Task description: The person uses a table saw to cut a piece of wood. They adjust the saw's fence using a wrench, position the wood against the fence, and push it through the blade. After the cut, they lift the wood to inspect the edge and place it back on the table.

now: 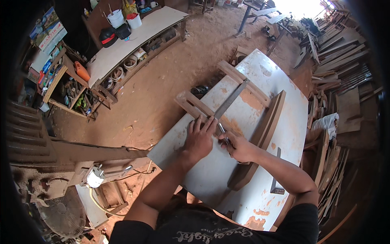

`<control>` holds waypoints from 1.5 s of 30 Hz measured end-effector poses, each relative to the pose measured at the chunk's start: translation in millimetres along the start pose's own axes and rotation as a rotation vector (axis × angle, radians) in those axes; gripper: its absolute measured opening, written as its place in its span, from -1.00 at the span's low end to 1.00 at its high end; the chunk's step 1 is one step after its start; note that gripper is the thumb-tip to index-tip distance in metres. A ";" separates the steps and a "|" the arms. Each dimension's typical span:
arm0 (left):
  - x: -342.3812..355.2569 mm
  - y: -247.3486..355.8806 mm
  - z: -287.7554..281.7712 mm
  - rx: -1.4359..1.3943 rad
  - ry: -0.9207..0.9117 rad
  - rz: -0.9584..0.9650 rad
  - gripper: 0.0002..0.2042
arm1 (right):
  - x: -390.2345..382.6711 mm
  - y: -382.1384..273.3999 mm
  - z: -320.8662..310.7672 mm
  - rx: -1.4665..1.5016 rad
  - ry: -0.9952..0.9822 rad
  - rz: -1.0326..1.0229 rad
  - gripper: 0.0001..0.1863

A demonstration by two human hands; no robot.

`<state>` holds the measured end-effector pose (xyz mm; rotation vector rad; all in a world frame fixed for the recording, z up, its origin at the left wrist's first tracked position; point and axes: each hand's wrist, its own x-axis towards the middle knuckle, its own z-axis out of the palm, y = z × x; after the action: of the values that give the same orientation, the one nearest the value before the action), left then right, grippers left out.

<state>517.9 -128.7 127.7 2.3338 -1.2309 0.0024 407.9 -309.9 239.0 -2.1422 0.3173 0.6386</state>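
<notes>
My left hand (200, 138) lies with fingers spread over the near end of a wooden frame piece (189, 105) and a narrow dark strip (231, 99). The strip runs away to a second wooden frame piece (254, 89). Closed around a slim hand tool with a shiny metal shaft (221, 128), my right hand (239, 147) is just right of the left one. The tool's shaft slants toward the left fingertips; its handle is mostly hidden, and its exact kind is unclear. Two long wooden beams (264, 136) lie side by side beyond my right hand.
All this rests on a worn white tabletop (262, 69). A try square (278, 179) is by my right forearm. At left stand a workbench (156, 24) with buckets (116, 18) and a tool shelf (61, 83). A plug (96, 177) hangs lower left; stacked timber (343, 57) lines the right.
</notes>
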 end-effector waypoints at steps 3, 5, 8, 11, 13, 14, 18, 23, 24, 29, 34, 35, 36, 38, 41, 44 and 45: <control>4.7 -13.6 -2.7 0.101 -0.071 0.070 -0.29 | -10.5 7.4 -23.5 -0.137 -0.154 -0.208 -0.47; 5.9 -10.2 -5.7 0.133 -0.084 0.095 -0.29 | -10.5 33.8 -27.1 -0.483 -0.119 -0.424 -0.48; 8.9 -8.7 -10.0 0.157 -0.086 0.104 -0.28 | 0.1 32.6 -36.6 -0.928 -0.029 -0.775 -0.54; 9.3 -10.8 -11.9 0.076 -0.072 0.084 -0.30 | 19.9 13.6 -38.0 -0.991 0.044 -1.017 -0.63; 9.3 -17.4 -13.9 -0.028 -0.027 0.014 -0.31 | 37.9 -1.5 -30.5 -0.927 0.047 -1.062 -0.66; 9.3 -25.2 -16.0 -0.092 0.010 -0.042 -0.32 | 47.5 -7.3 -24.9 -0.899 0.033 -1.040 -0.68; -22.6 -73.6 -18.9 -0.159 0.242 -0.176 -0.39 | 100.3 -41.2 2.0 -0.711 0.139 -0.863 -0.73; -50.6 -59.1 -52.9 -0.173 0.213 -0.304 -0.47 | 203.8 -51.9 -37.3 -0.401 0.413 -0.330 -0.64; -52.3 -52.2 -57.0 -0.188 0.177 -0.265 -0.47 | 215.8 -44.5 -56.4 -0.249 0.367 -0.140 -0.54; -25.0 -2.9 -50.0 -0.192 0.053 -0.038 -0.44 | 213.0 28.6 -91.4 -0.102 0.649 0.143 -0.17; 3.8 7.1 -12.2 0.023 -0.017 0.015 -0.35 | 187.2 28.6 -103.0 -0.801 0.748 -0.299 -0.16; 6.3 9.8 -7.3 0.056 -0.035 0.008 -0.33 | 184.8 33.3 -123.5 -0.942 0.666 -0.443 -0.17; 6.3 11.8 -5.4 0.066 -0.043 0.011 -0.31 | 185.5 39.4 -137.1 -1.071 0.574 -0.590 -0.17; 5.6 10.3 -6.9 0.098 -0.054 0.008 -0.29 | 181.8 28.9 -158.5 -1.117 0.421 -0.702 -0.25; 4.8 5.4 -8.6 0.127 -0.034 0.037 -0.30 | 173.3 17.2 -159.3 -1.096 0.245 -0.889 -0.33; 5.6 1.8 -11.0 0.162 -0.035 0.080 -0.34 | 179.5 28.0 -145.1 -1.108 0.121 -0.983 -0.42; 6.3 1.2 -12.9 0.173 -0.048 0.092 -0.35 | 181.6 29.8 -140.6 -1.126 0.081 -1.000 -0.45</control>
<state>523.6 -128.6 141.0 2.4332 -1.4120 0.0881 593.2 -440.0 190.5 -2.8899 -1.3064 0.0817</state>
